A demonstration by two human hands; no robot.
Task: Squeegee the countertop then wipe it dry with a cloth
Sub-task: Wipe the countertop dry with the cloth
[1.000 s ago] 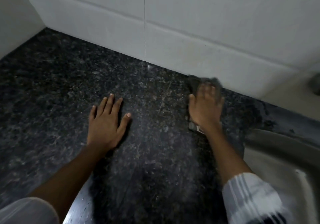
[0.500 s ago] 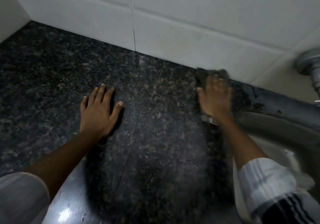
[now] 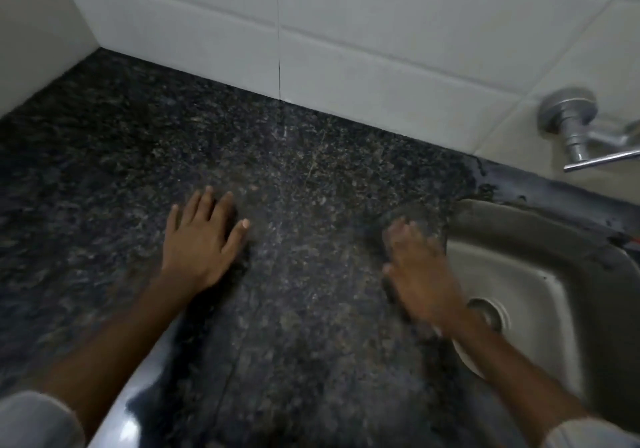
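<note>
The dark speckled granite countertop [image 3: 138, 156] fills most of the head view. My left hand [image 3: 201, 243] lies flat on it, fingers spread, holding nothing. My right hand [image 3: 419, 274] is blurred and presses down on a dark grey cloth [image 3: 412, 213], which shows beyond the fingertips. Cloth and hand sit at the counter's right side, right beside the sink rim. Most of the cloth is hidden under the hand. No squeegee is in view.
A steel sink [image 3: 540, 274] with a round drain [image 3: 490, 312] lies to the right. A metal tap [image 3: 571, 125] juts from the white tiled wall [image 3: 346, 31] behind. A side wall closes the left corner.
My right hand has dragged the cloth back from the wall toward me, along the sink's edge. My left hand stays flat in the same spot.
</note>
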